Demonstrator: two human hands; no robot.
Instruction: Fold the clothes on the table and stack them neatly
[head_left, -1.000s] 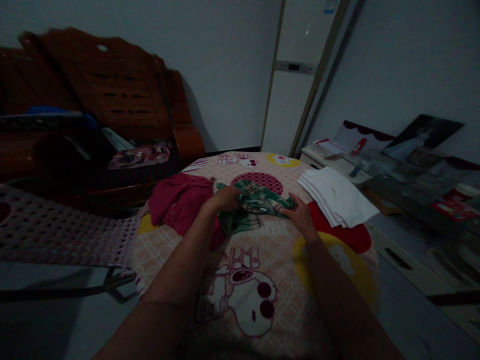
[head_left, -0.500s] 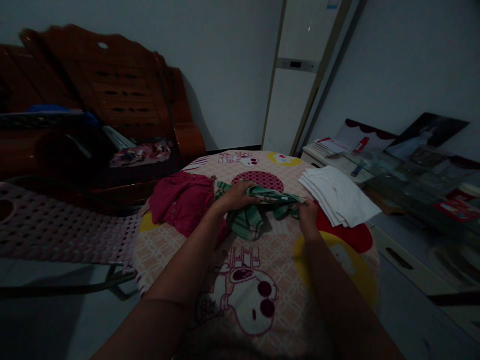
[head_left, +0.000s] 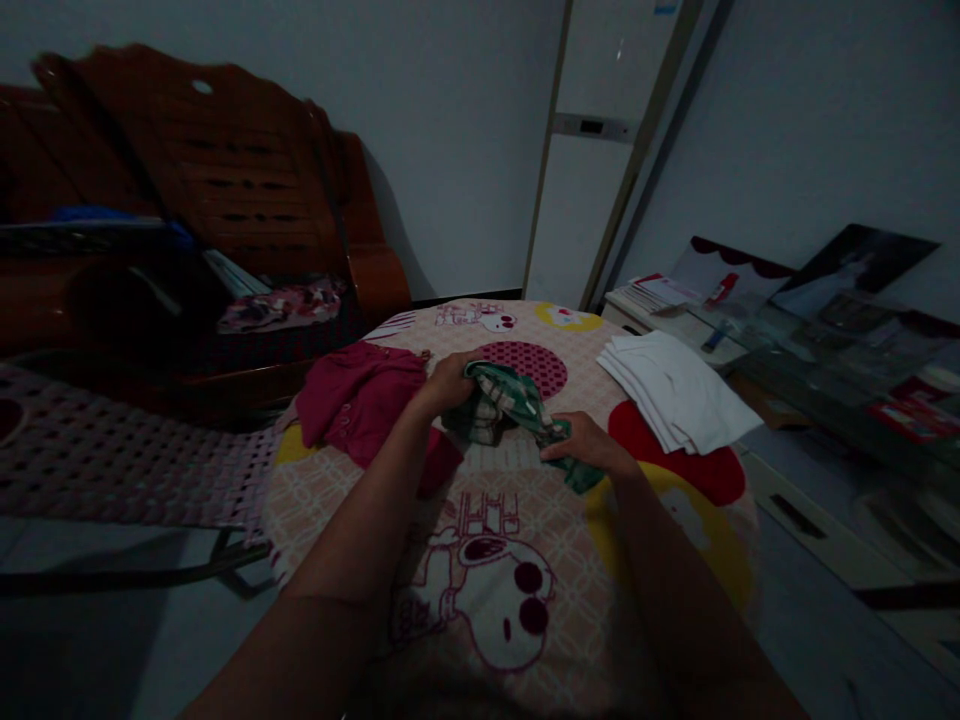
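A green plaid garment [head_left: 510,395] is bunched up between my hands over the middle of the round table. My left hand [head_left: 451,380] is closed on its left end. At its lower right end, my right hand [head_left: 589,442] grips the cloth with thumb and fingers. Parts of the garment hang down towards the tablecloth; its exact kind is hard to make out in the dim light. Just left of my left hand lies a crumpled magenta garment with buttons [head_left: 364,400]. To the right, apart from my right hand, rests a folded white cloth stack [head_left: 679,390].
The table wears a patterned cartoon tablecloth [head_left: 570,620]. A woven pink chair [head_left: 150,460] stands at the left, with a wooden bench [head_left: 225,190] behind it. On the right is a glass-topped cabinet [head_left: 840,370] bearing papers and small items.
My right hand has come left and towards me, bringing its end of the green garment down. My left hand has shifted slightly left. The cloth, stretched before, now sags and bends.
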